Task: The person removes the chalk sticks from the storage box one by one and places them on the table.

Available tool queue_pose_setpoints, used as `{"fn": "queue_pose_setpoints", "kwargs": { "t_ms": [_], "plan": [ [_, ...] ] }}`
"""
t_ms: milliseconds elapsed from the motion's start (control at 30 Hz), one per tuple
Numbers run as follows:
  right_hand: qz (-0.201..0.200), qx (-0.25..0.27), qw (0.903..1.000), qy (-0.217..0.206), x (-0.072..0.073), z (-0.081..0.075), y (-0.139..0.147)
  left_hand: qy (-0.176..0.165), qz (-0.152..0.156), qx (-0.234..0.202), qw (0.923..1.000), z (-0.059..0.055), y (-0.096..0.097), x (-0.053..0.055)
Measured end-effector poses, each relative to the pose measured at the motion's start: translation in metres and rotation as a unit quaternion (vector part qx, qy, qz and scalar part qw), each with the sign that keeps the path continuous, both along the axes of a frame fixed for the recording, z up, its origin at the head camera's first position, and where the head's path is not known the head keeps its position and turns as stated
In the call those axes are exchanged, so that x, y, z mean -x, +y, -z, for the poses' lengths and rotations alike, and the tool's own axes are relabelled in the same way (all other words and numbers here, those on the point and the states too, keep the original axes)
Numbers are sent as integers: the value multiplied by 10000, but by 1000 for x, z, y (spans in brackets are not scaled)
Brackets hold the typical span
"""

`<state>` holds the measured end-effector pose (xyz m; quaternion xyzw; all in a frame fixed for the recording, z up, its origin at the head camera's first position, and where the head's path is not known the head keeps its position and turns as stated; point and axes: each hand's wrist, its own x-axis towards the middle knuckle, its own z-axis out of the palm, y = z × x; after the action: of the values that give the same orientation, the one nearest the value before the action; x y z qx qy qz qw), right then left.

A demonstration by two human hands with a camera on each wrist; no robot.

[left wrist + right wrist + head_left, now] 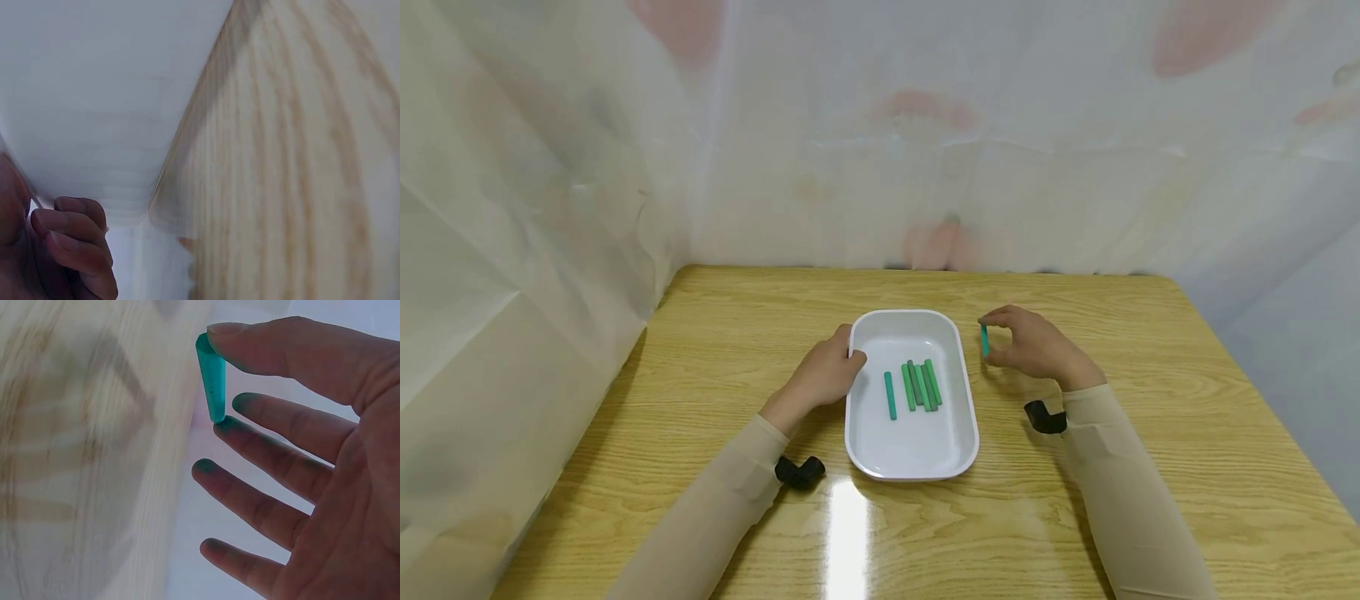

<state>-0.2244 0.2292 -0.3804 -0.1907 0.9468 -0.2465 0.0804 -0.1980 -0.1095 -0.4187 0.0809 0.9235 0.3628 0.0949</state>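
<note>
A white rectangular tray [910, 454] sits on the wooden table, and my left hand [822, 373] grips its left rim, thumb over the edge. In the left wrist view the curled fingers [81, 244] lie by the tray's outer wall. Several green and grey-green pastel sticks [921, 385] lie side by side inside the tray, with one teal stick [891, 396] apart on their left. Right of the tray, my right hand [1037, 348] pinches another teal pastel stick [214, 381] by its two ends, between thumb and a fingertip. Green stains mark the right fingertips.
The wood-grain table [1150, 467] stretches around the tray on all sides. Pale sheeting [850, 167] with blurred reddish patches hangs behind the table and along its left. Each forearm carries a black wrist mount [801, 473].
</note>
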Motion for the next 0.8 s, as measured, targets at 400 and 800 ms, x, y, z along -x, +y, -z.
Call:
{"fn": "queue_pose_setpoints", "kwargs": {
  "t_ms": [400, 800],
  "plan": [
    [-44, -160, 9994, -302, 3, 6, 1, -36, 3, -18, 10000, -1, 1, -1],
    [-128, -263, 9990, -350, 6, 11, 1, -51, -22, -16, 10000, -2, 0, -1]
  ]
}}
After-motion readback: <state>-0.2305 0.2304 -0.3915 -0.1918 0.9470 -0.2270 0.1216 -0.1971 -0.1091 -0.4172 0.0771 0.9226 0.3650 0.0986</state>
